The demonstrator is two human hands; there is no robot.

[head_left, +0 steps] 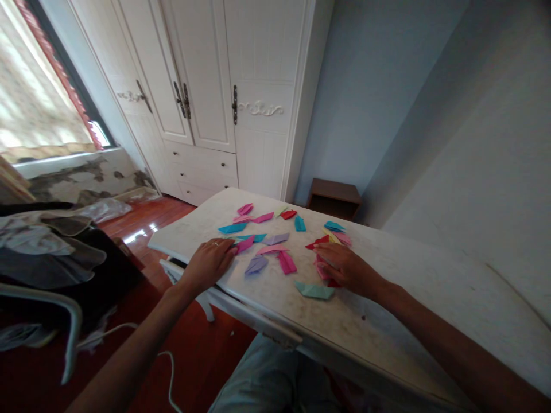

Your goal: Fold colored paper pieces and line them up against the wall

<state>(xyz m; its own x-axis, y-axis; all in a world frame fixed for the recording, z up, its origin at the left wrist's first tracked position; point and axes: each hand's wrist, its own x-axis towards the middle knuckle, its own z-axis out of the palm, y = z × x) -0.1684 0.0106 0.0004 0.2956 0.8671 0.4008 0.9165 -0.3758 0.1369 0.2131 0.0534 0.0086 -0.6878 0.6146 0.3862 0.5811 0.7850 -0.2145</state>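
Many folded paper pieces in several colours lie scattered on a white table (275, 310). At the left of the group, my left hand (210, 261) rests palm down, fingers stretched out against a magenta folded paper piece (245, 245). My right hand (346, 268) lies over the right side, fingers apart, touching a red folded piece (317, 242) and partly covering a pink one (321, 267). Between my hands are a lavender piece (256, 265) and a bright pink piece (287, 262). Nearer to me sits a pale green piece (314, 290).
Blue folded pieces (232, 228) and other colours lie farther back. A white wardrobe (267, 149) stands behind the table, beside a small brown cabinet (334, 192). On the left are a chair arm (71, 310) and a pile of cloth (47, 252). A white cable (170, 373) crosses the red floor.
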